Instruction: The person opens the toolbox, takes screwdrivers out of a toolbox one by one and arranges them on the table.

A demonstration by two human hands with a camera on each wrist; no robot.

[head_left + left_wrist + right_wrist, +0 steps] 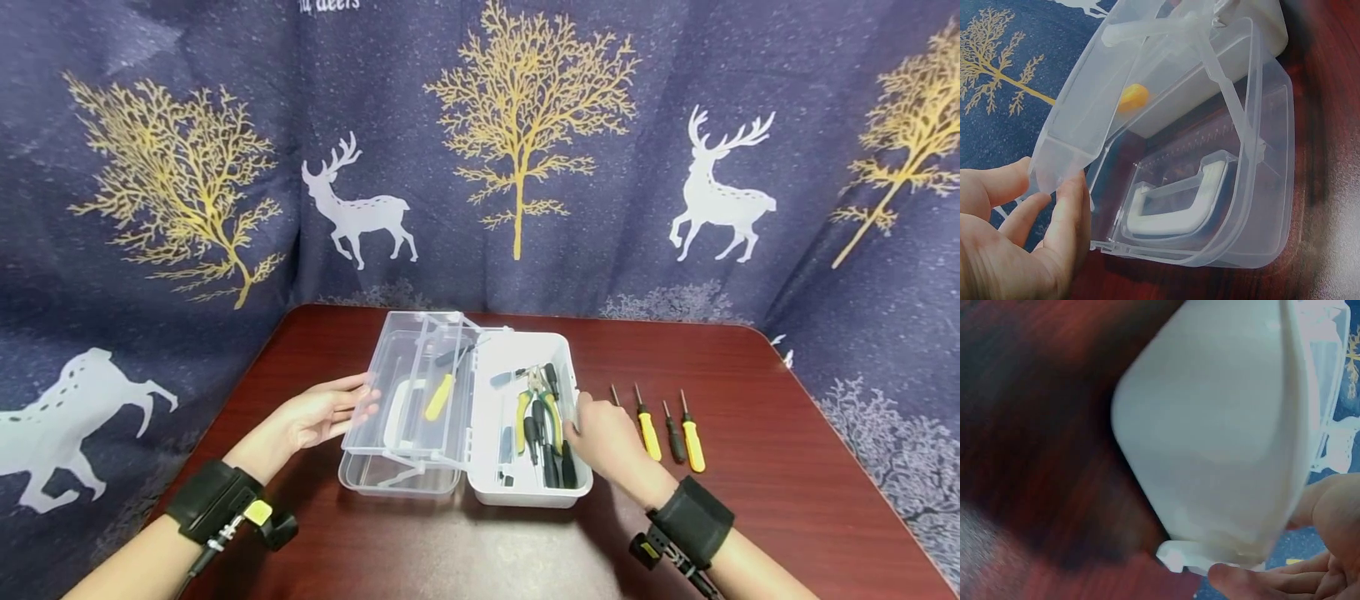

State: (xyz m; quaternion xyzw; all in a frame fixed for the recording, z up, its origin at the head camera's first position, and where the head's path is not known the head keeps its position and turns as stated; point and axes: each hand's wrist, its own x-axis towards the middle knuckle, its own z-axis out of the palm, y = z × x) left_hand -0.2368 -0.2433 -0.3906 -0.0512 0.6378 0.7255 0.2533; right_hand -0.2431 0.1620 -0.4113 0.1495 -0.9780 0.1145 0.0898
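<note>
Box (525, 500) sits unfolded on the bench (517, 562); I take all places from it. Clear tray (375, 435) is just left of the box, held up on thin link arms above the lid (397, 482). A yellow driver (439, 397) shows in the tray through the plastic.

Left grip (315, 412): on the tray's outer edge, the side away from the box, pinching it between thumb and fingers. The wrist view there shows the plastic between the digits.

Right grip (611, 437): at the box's right wall, digits either side of it, by the latch (1194, 555). I read that as holding the wall; the inner contact is mostly hidden from me.

Relation I'd work from: the tray lies between left grip and box, its long axis running away from me, roughly parallel to the box's long walls. Left is much the nearer; right is across the whole width of the box. My judgement: any swing of the tray has to go across that axis, rightward to the box, with right as the anchor. The driver looks free to slide if the tray tips.

Pliers (522, 423) lie inside the box, handles toward me, among dark-handled tools. Loose drivers (692, 442) lie right of the box, beyond the right grip, tips pointing away.
</note>
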